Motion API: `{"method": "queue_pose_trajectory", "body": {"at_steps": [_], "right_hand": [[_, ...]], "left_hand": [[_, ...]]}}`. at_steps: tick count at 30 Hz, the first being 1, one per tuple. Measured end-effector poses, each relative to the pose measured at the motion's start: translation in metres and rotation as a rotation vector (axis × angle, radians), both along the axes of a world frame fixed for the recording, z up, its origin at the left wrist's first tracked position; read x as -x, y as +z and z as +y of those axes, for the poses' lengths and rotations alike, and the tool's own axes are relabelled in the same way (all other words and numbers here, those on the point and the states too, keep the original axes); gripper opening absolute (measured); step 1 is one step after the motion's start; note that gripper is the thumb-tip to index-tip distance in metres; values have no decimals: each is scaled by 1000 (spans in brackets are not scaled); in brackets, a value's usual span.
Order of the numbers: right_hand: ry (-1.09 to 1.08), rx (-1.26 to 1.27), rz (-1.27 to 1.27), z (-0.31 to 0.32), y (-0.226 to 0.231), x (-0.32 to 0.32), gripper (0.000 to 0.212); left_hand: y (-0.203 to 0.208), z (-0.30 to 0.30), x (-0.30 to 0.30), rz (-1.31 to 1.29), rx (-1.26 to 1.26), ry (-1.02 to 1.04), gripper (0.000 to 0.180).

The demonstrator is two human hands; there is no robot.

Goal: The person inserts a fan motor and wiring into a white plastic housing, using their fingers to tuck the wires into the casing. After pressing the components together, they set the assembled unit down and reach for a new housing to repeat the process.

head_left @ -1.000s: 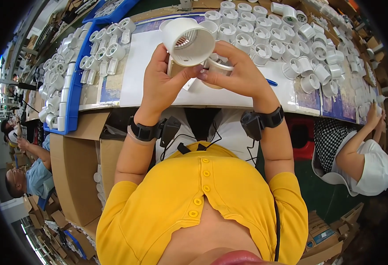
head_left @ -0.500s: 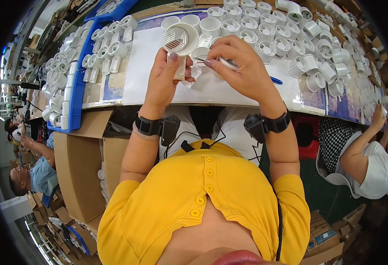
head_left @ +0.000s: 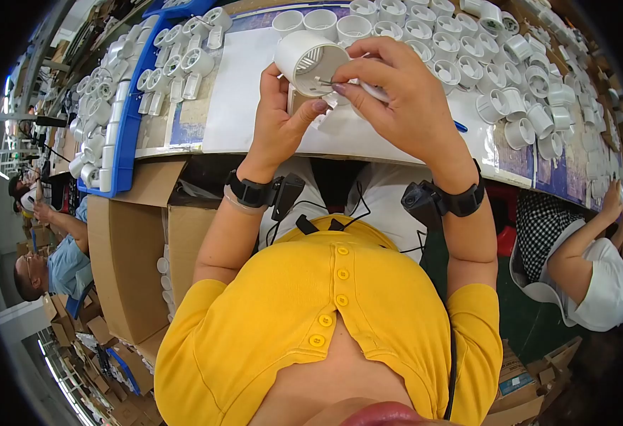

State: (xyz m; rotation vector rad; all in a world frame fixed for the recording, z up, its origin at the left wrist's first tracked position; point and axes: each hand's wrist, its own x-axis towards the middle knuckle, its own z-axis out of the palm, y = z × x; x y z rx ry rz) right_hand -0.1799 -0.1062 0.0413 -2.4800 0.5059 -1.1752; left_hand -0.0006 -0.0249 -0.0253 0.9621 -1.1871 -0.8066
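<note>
A white plastic cup (head_left: 298,58) with a slotted grille inside is raised over the table, tilted so that its open mouth faces right. My left hand (head_left: 277,117) is closed around its left side, thumb beneath the rim. My right hand (head_left: 400,103) pinches a slim tool with a thin dark tip (head_left: 328,83), which reaches into the cup's mouth. The tool's kind cannot be made out, and its rear part lies mostly hidden behind the fingers. Small white pieces show just below the cup, near my left thumb.
Rows of white cups (head_left: 445,46) cover the far and right table. A blue tray (head_left: 123,153) holding more white parts stands left, beside clipped parts (head_left: 192,85). A blue pen (head_left: 460,127) lies right. An open cardboard box (head_left: 128,263) sits below left. Other people sit at both sides.
The cup has turned from showing its grille end and flange to showing its open mouth. My right hand has brought the tool tip into it.
</note>
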Motion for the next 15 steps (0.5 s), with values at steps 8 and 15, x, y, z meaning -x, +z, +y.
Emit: {"method": "queue_pose_trajectory", "body": {"at_steps": [8,15], "right_hand": [[-40,77,117,-5,0,-4,10],[-24,102,192,-10,4,-5,10]], "left_hand": [[5,1,1,-36,-36,-41,51],[13,6,0,-24,-102,-31,44]]}}
